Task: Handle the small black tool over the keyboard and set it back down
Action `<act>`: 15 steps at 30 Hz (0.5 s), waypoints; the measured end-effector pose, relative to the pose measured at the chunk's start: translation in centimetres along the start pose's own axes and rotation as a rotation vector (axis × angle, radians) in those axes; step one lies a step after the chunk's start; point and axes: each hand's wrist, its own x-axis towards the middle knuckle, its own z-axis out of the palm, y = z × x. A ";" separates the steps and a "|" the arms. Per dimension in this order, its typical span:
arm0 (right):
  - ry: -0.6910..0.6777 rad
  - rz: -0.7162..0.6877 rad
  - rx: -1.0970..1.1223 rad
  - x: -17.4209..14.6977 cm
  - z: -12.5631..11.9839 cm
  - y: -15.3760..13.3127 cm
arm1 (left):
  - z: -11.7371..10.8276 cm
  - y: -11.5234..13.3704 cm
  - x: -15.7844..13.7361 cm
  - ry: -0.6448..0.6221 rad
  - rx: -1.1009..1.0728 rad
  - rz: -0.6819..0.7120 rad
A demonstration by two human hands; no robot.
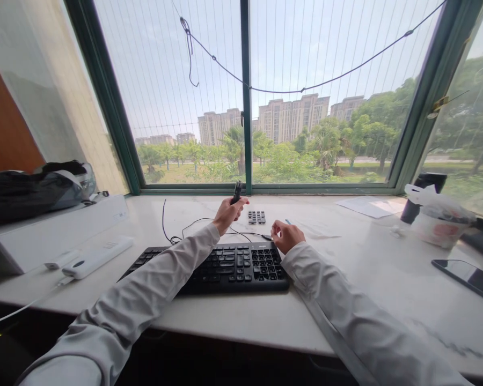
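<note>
White sleeves reach over the black keyboard (221,266) to both hands, which hover just beyond its far edge. Beyond the keyboard's middle, the left hand (227,213) is closed around a small black tool (236,192) that sticks up from its fingers, while the right hand (287,236), past the number-pad end, is curled with fingertips pinched on something too small to tell. Between the hands and slightly farther from the keyboard, a cluster of loose black keycaps (256,216) lies on the pale desktop (370,279).
</note>
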 end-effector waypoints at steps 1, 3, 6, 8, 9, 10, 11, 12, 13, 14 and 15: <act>0.011 0.001 0.009 0.0 0.0 0.0 | 0.5 0.2 -1.0 -0.001 -0.085 0.006; 0.031 0.003 0.021 0.0 -0.1 -0.1 | 1.3 0.3 -2.7 -0.003 -0.246 -0.020; 0.056 -0.008 0.031 0.0 -0.2 -0.3 | 2.2 -0.1 -4.3 -0.038 -0.414 -0.117; 0.071 -0.027 0.040 -0.1 -0.2 -0.7 | 2.6 -0.3 -4.9 -0.085 -0.490 -0.172; 0.072 -0.036 0.043 -0.2 -0.3 -0.9 | 2.8 -0.4 -5.2 -0.117 -0.516 -0.196; 0.071 -0.039 0.043 -0.3 -0.3 -1.1 | 3.0 -0.5 -5.4 -0.153 -0.532 -0.218; 0.068 -0.045 0.042 -0.3 -0.3 -1.3 | 3.2 -0.5 -5.7 -0.188 -0.540 -0.236; 0.067 -0.048 0.040 -0.4 -0.3 -1.5 | 3.4 -0.6 -5.9 -0.220 -0.542 -0.252; 0.065 -0.049 0.039 -0.4 -0.3 -1.6 | 3.5 -0.7 -6.1 -0.247 -0.539 -0.265; 0.063 -0.054 0.040 -0.4 -0.3 -1.7 | 3.7 -0.7 -6.4 -0.268 -0.534 -0.277; 0.061 -0.059 0.042 -0.5 -0.3 -1.8 | 3.8 -0.8 -6.6 -0.286 -0.530 -0.287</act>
